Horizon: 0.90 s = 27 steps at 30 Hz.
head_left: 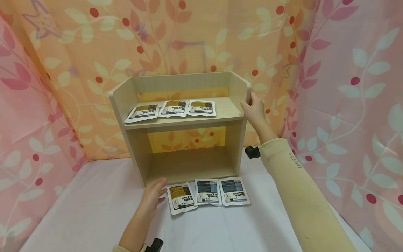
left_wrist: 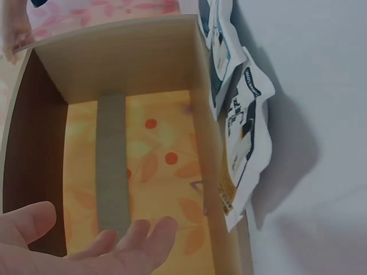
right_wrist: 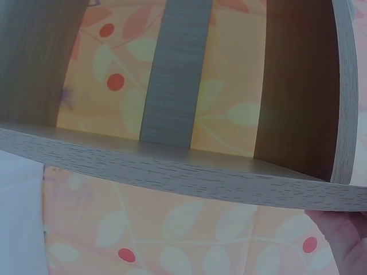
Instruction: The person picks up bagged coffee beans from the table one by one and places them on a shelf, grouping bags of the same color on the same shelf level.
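A pale wooden two-tier shelf stands on the white cloth. My right hand grips the edge of its right side panel, thumb in front; in the right wrist view the hand shows only at the corner. Low at the shelf's front left, my left hand is held with fingers extended and nothing in it. Beside those fingers lies a yellow-labelled pouch, also visible in the left wrist view to the right of the left hand. Two blue-labelled pouches, one in the middle and one at right, continue the row.
On the upper tier, three yellow-labelled pouches, left, middle and right, lie toward the front edge. Patterned curtains close in the back and both sides. White cloth spreads around the shelf.
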### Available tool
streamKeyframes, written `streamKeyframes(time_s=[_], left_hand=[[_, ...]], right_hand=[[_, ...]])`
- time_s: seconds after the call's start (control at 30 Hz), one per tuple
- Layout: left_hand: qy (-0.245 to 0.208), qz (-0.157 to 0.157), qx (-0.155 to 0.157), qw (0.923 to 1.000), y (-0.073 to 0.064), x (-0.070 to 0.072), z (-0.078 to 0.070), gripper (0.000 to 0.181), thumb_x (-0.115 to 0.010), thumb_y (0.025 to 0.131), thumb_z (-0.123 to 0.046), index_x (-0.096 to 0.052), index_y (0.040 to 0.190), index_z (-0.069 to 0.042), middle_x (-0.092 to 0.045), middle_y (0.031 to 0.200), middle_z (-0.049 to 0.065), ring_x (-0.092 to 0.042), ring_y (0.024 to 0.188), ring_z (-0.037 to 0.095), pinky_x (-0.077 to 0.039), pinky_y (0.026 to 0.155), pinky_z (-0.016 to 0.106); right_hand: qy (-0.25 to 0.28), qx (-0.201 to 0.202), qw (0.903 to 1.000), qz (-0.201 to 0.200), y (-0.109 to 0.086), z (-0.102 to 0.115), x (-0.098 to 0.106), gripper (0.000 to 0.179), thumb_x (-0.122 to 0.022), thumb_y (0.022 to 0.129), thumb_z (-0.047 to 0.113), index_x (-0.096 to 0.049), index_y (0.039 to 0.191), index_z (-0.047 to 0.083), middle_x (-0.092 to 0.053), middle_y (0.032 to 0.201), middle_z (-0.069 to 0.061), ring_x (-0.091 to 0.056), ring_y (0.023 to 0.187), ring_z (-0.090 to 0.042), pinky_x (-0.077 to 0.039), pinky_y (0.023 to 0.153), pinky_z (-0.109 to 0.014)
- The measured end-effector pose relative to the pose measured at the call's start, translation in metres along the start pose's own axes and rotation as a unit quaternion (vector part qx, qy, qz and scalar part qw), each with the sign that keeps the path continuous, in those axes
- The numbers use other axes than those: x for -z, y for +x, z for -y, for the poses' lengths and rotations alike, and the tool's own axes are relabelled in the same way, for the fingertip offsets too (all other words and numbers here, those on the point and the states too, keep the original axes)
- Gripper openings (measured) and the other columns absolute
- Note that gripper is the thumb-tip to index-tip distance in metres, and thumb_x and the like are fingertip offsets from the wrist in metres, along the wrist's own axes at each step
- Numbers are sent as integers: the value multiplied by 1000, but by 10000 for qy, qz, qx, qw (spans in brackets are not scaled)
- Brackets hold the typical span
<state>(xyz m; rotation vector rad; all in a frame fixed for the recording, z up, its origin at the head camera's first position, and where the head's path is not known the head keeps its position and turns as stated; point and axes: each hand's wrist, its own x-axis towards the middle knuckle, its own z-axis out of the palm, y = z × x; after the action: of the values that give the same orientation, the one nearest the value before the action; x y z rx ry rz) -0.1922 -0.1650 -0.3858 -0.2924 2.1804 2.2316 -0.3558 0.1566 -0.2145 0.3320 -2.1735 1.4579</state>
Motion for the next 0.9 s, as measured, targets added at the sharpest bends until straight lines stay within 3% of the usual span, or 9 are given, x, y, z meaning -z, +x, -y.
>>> streamKeyframes(time_s=[0.53, 0.9], left_hand=[[152, 7, 248, 9996, 2, 5, 23, 64, -42, 103, -25, -17, 146, 15, -20, 149, 37, -30, 131, 55, -34, 103, 60], [279, -86, 653, 9974, 6, 7, 37, 65, -45, 101, -25, -20, 143, 18, -31, 141, 40, -45, 120, 50, -46, 94, 50]], right_hand=[[-39, 20, 10000, -26, 0, 0, -1, 42, -51, 95, 7, -48, 137, 0, -59, 124, -25, -57, 112, -29, -46, 96, -43], [-58, 50, 9999, -82, -1, 1, 0, 43, -51, 95, 6, -48, 137, -1, -59, 124, -26, -57, 111, -30, -46, 96, -42]])
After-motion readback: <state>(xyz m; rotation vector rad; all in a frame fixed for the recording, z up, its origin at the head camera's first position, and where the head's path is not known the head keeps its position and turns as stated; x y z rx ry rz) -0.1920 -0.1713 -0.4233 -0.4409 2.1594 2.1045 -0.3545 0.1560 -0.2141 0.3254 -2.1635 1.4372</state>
